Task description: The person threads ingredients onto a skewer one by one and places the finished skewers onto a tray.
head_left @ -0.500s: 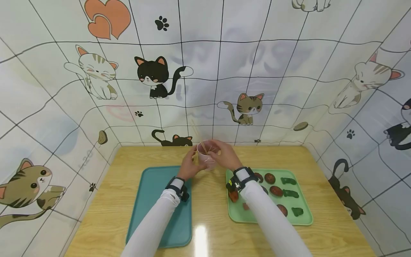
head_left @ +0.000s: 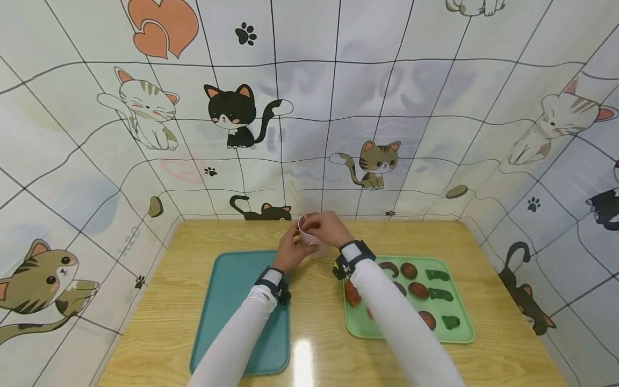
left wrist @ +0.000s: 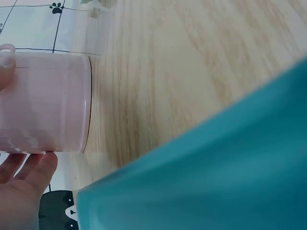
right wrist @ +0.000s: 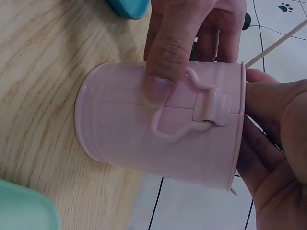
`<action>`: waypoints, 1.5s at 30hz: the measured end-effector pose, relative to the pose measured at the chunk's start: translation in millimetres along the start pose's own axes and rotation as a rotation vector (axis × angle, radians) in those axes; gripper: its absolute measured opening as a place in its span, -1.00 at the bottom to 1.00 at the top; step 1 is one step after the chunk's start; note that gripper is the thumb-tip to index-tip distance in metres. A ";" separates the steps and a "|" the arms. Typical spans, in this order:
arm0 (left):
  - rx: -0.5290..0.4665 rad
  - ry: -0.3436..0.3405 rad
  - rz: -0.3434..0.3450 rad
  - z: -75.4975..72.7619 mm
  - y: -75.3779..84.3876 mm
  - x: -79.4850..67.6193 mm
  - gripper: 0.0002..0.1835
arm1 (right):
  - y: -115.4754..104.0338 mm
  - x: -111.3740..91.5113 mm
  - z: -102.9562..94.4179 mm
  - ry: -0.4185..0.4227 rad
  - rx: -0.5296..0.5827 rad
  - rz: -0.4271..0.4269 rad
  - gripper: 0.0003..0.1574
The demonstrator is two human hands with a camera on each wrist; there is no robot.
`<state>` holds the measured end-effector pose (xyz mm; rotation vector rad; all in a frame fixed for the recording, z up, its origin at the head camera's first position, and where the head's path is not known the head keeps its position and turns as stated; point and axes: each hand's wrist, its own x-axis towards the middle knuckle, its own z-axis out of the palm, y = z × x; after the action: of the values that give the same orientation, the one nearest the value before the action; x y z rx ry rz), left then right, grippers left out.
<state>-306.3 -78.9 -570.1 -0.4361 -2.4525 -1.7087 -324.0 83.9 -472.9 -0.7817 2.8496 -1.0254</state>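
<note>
A pink metal bucket (head_left: 317, 251) with a small wire handle stands upright near the table's back edge. My left hand (head_left: 292, 250) grips its side; in the right wrist view the thumb presses beside the handle (right wrist: 180, 132), with fingers round the far wall. My right hand (head_left: 330, 228) reaches over the rim, its fingertips inside the bucket and hidden. Thin wooden sticks (right wrist: 277, 45) poke out past the rim; whether the right fingers pinch one is not visible.
A teal tray (head_left: 242, 317) lies at left. At right, a light green tray (head_left: 461, 328) carries several toy foods: green pieces (head_left: 440, 294), brown rounds (head_left: 418, 291) and an orange-red piece (head_left: 352, 293). A cat-printed cloth wall (head_left: 309, 134) rises behind the table.
My right hand has moved left, and its fingers have gone deeper into the bucket. The left hand keeps its grip on the bucket's side.
</note>
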 end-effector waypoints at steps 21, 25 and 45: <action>-0.017 -0.015 -0.058 8.7 2.0 -2.2 -0.09 | 3.2 -5.5 1.0 0.029 -0.043 0.003 -0.90; -0.010 -0.016 -0.051 6.5 6.3 -1.3 -0.09 | 6.1 -7.7 0.4 0.080 0.003 0.003 -0.90; 0.014 -0.019 -0.081 -12.7 14.6 1.4 -0.01 | 13.2 -23.0 -24.7 0.312 0.155 -0.025 -0.87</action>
<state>-304.1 -85.9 -552.1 -0.3585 -2.5272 -1.7239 -314.2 117.9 -465.0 -0.7022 2.9627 -1.4709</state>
